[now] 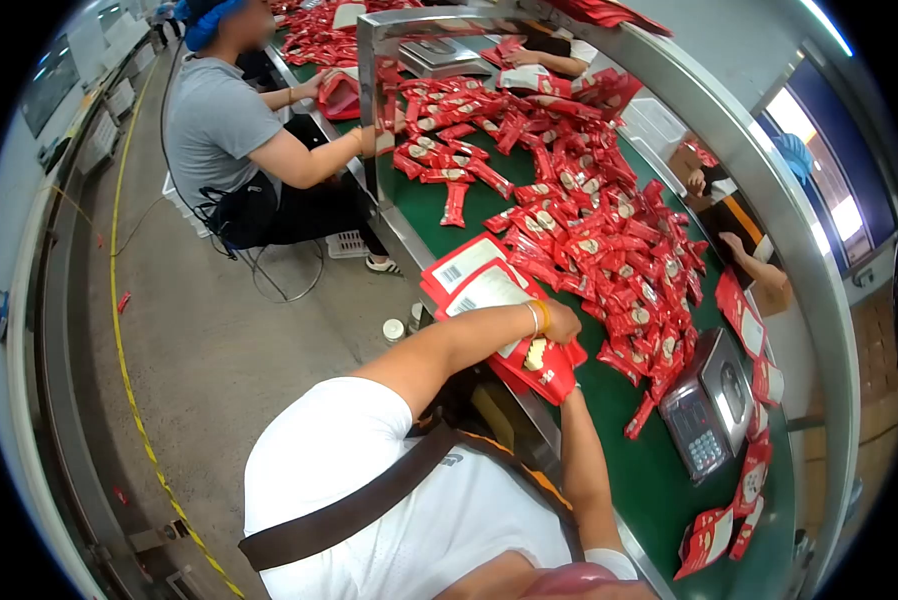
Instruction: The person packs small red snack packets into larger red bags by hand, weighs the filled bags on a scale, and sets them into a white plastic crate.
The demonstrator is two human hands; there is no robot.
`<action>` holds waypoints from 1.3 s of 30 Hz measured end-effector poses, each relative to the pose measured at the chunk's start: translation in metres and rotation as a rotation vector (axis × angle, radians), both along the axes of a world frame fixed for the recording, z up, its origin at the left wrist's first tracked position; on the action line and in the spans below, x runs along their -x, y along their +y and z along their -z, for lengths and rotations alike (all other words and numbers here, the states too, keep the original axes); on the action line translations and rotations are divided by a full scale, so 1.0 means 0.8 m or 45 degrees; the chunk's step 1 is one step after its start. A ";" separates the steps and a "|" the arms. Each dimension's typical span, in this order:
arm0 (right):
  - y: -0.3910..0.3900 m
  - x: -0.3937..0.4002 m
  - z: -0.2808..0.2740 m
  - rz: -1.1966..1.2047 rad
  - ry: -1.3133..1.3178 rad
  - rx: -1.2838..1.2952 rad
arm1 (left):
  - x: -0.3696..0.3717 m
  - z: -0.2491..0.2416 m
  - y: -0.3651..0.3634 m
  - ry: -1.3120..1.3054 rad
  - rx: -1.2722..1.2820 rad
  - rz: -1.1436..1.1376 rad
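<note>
Red pouch at near edge of green work surface, between hands. Left hand at pouch's upper end; finger closure cannot be determined. Right hand mostly hidden at pouch's lower end; grip likewise indeterminable. Flat pouches beside left forearm. Packet heap beyond hands; scale at right.

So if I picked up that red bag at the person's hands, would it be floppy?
Probably floppy: the red bag looks bent and creased. Maybe light unless filled, because similar bags stacked beside it look thin and flat.
</note>
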State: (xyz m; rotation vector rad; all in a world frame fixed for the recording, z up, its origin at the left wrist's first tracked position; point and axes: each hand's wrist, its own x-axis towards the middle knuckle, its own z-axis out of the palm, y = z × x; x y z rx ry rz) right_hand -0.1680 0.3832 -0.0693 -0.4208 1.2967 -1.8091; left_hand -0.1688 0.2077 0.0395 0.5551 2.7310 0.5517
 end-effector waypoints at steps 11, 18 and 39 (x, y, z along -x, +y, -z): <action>0.030 -0.086 -0.272 -0.128 0.532 -0.926 | -0.093 -0.095 0.037 0.995 -0.375 -0.344; 0.111 -0.030 -0.195 0.948 0.805 -0.116 | -0.138 -0.135 0.062 1.350 -0.740 -0.219; 0.441 0.001 -0.086 1.982 -0.131 0.048 | -0.152 0.054 0.063 0.853 -0.545 -0.352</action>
